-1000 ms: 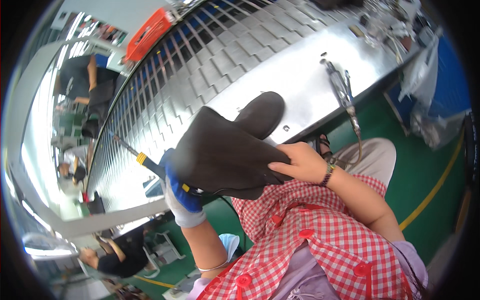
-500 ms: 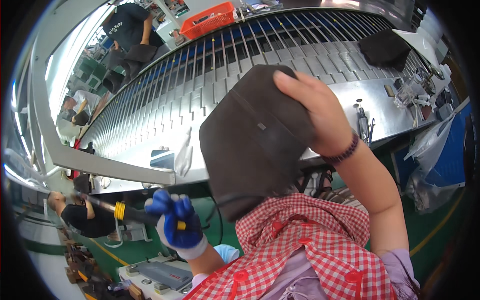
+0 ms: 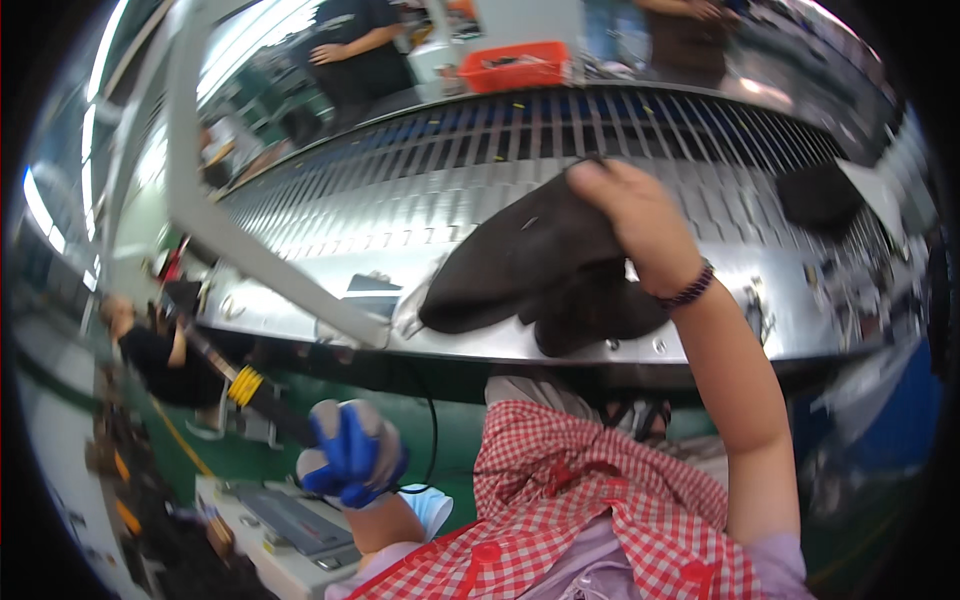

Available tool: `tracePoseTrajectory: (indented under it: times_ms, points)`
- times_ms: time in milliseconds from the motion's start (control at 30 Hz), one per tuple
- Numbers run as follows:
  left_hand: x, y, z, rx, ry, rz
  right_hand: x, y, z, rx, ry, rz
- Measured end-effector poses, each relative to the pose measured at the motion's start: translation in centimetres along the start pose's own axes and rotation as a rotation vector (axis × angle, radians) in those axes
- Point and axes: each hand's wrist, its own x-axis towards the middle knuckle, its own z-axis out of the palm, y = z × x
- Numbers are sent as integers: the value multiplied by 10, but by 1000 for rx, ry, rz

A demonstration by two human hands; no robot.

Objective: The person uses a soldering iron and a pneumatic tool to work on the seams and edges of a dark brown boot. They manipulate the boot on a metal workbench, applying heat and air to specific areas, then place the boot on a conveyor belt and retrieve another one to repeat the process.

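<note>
My bare right hand (image 3: 645, 222), with a dark bracelet at the wrist, grips the upper right end of a dark brown, leather-like sewn piece (image 3: 515, 262). The piece hangs tilted above the metal table's front part, its lower part in two lobes. Down at the left, my left hand (image 3: 355, 455), in a blue and grey glove, is closed round the black handle of a long tool (image 3: 250, 392) with yellow rings. The tool points up and left, away from the piece; its far end is blurred.
A slatted metal conveyor table (image 3: 440, 205) spans the view. A white frame bar (image 3: 270, 280) slants across its left side. An orange basket (image 3: 515, 68) stands at the back, a dark piece (image 3: 818, 198) lies at the right, and a grey-topped box (image 3: 300, 520) stands lower left. Other people work nearby.
The view has swung upward. The dark piece has turned from broad face-on to a narrower, tilted side and has risen away from my apron. Both hands keep their hold.
</note>
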Motion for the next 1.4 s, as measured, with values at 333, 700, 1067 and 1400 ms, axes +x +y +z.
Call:
tracePoseTrajectory:
  times_ms: [333, 700, 1067, 1400]
  points:
    - [21, -59, 11, 301, 187, -470, -36, 20, -14, -345, -29, -538]
    - [76, -194, -8, 1083, -126, -722, -152, 55, -68, -1267, -116, -599]
    - [72, -177, -140, 1487, 165, -610, -215, 113, -162, -809, 427, -634]
    - [100, -233, -204, 928, -18, -505, -231, 131, -184, -700, 479, -558]
